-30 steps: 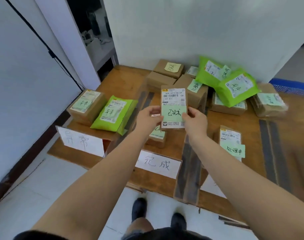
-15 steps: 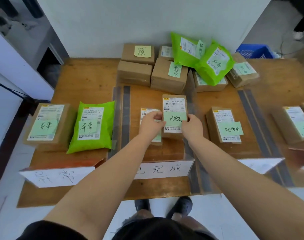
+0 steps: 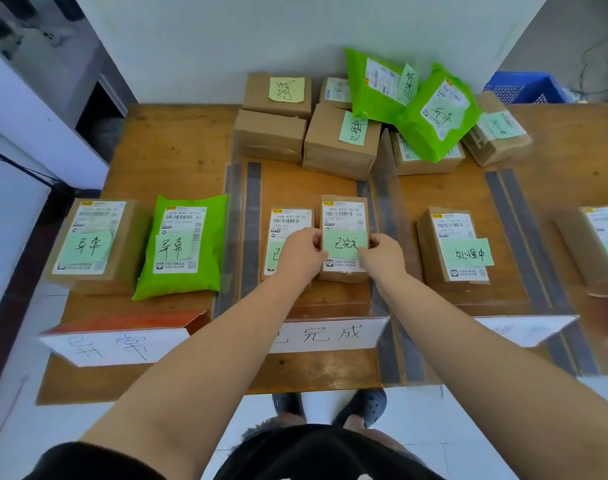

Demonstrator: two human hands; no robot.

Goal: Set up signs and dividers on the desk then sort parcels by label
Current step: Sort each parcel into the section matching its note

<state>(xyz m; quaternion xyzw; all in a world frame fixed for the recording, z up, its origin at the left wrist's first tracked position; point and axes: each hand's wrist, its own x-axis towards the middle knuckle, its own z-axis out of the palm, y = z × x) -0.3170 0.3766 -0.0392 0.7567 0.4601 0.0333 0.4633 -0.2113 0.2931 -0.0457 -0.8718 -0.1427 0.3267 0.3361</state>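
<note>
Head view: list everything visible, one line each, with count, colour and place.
Desk: one, brown wood, against the white wall.
Clear dividers: at least three, with dark strips, upright between the sections.
White signs: three, handwritten, along the front edge.
Sorted brown boxes: five, green notes, spread over four sections.
Sorted green bag: one, left section.
Unsorted brown boxes: about six, piled at the back.
Unsorted green bags: two, on that pile.
Blue crate: one, behind the desk, right.
Shoes: two, dark, on the floor.
Left hand and right hand: holding one middle-section box.
</note>
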